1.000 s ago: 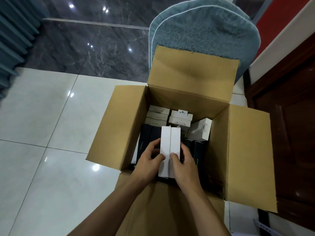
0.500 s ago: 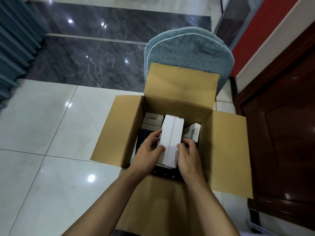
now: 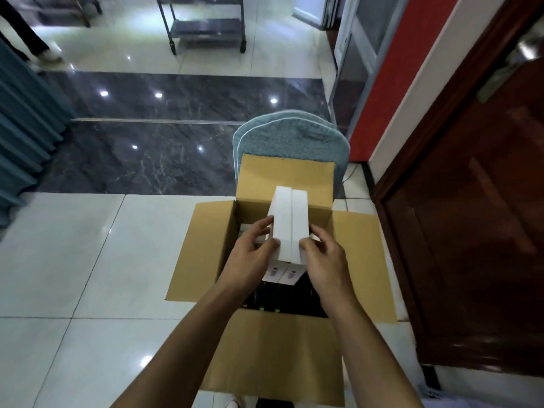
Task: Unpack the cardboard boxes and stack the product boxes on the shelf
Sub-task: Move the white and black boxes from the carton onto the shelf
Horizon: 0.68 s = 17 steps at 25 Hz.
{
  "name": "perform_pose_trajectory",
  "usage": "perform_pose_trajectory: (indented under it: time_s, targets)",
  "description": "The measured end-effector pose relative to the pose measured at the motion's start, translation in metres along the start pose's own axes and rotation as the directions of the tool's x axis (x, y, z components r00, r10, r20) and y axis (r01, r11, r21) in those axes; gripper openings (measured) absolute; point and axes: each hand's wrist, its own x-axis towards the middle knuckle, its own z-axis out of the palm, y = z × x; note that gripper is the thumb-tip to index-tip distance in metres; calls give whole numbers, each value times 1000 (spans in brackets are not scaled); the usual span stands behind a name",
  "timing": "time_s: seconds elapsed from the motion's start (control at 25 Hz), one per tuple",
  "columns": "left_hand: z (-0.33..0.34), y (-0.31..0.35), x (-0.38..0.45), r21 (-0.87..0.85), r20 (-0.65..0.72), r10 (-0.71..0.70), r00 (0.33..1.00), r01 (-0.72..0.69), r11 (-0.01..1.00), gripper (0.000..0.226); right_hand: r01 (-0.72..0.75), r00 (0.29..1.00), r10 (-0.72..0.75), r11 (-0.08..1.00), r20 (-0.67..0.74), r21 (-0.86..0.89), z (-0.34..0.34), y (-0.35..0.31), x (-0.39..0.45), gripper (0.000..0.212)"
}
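Note:
An open cardboard box [image 3: 203, 251] stands on the tiled floor with all its flaps spread out. Two white product boxes [image 3: 291, 222], pressed side by side, are held above its opening. My left hand [image 3: 250, 257] grips their left side and my right hand [image 3: 322, 260] grips their right side, thumbs on top. Dark product boxes [image 3: 265, 295] remain inside the cardboard box, mostly hidden under my hands and the white pair.
A blue-grey mat [image 3: 291, 136] lies behind the cardboard box. A dark wooden door [image 3: 471, 231] stands close on the right. A metal trolley [image 3: 206, 25] is far back, a blue curtain [image 3: 26, 122] hangs at left, and a person's legs [image 3: 32, 39] show top left.
Both hands have lifted the two white boxes up out of the cardboard box. The view has tilted upward, so more of the room now shows.

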Motion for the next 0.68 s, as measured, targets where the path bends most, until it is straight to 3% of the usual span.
perform_pose_trajectory:
  time_s: [0.28,0.68]
  targets:
    - [-9,43,-31,21,75,118,990,-120,993,45,93,988,-82,993,-127,77,-9,-24,-46,21]
    - [-19,58,-98,0,220,150,964,-154,988,43,160,930,-94,974,-354,162,-6,-31,-146,15]
